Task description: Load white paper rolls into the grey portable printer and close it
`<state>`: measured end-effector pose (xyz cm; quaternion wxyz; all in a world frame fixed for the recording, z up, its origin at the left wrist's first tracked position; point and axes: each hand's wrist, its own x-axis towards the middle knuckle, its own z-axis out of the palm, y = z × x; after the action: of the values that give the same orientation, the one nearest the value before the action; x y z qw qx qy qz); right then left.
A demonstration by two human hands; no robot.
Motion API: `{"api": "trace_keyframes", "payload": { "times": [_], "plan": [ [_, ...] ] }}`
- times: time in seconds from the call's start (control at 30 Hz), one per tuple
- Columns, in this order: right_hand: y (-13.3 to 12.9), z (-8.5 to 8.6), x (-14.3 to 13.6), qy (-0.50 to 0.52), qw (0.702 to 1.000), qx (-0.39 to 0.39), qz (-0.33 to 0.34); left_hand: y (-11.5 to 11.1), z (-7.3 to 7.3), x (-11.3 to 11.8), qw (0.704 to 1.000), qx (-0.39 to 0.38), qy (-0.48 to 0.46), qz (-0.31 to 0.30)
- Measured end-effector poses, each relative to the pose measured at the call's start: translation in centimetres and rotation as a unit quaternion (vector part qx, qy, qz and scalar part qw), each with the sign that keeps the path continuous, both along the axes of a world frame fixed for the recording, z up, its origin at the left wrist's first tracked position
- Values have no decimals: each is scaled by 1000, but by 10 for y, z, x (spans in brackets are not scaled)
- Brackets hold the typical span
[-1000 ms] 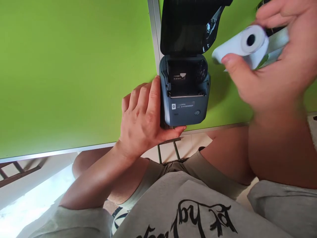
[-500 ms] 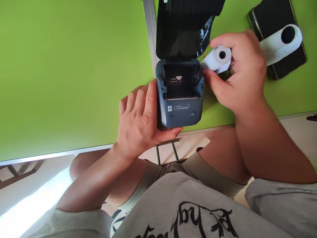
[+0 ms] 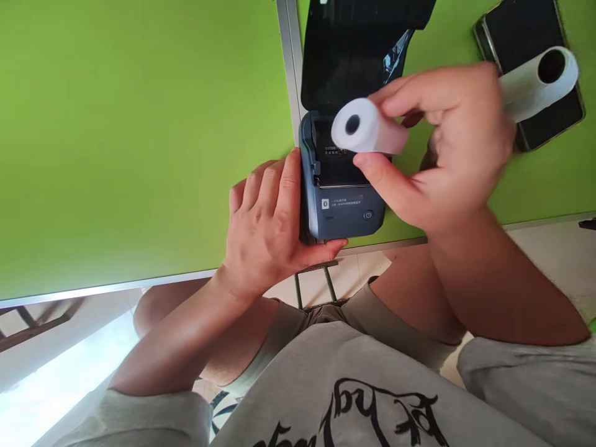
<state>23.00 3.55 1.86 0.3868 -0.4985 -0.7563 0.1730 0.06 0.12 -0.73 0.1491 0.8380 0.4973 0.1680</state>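
Observation:
A dark blue-grey label printer (image 3: 347, 214) stands on the green table with its black lid (image 3: 344, 56) swung up. My left hand (image 3: 265, 217) grips its body, fingers along the left side and thumb along the front edge. Between the thumb and fingers of my right hand (image 3: 447, 143) is a white paper roll (image 3: 370, 127), held over the right part of the printer's open compartment (image 3: 326, 164). The roll's end with its dark core hole faces up and left. Roll and hand hide the compartment's right side.
At the right, a larger white roll (image 3: 528, 93) with a wide dark core rests on a black phone-like slab (image 3: 526, 31). A metal strip (image 3: 291, 68) divides the green tabletop (image 3: 139, 124). The table's front edge (image 3: 112, 287) runs just before my lap.
My right hand has carried the paper roll left, from beside the printer to over its compartment, turning it slightly. My left hand keeps its grip on the printer. The view has shifted slightly.

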Motion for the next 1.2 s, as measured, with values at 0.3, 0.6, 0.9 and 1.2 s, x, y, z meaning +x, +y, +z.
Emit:
{"api": "trace_keyframes", "payload": {
  "times": [0.3,0.6,0.9,1.2],
  "plan": [
    [2,5,-5,-66,994,79,29,-1,0,2,1000,19,13,4],
    [5,1,-7,-29,998,52,31,-1,-1,1,1000,8,-1,2],
    [-3,9,-6,0,990,63,127,-2,-1,0,1000,24,-12,2],
    [-13,14,-9,-61,987,13,149,-1,3,-4,998,38,-7,-54]
  ]
}}
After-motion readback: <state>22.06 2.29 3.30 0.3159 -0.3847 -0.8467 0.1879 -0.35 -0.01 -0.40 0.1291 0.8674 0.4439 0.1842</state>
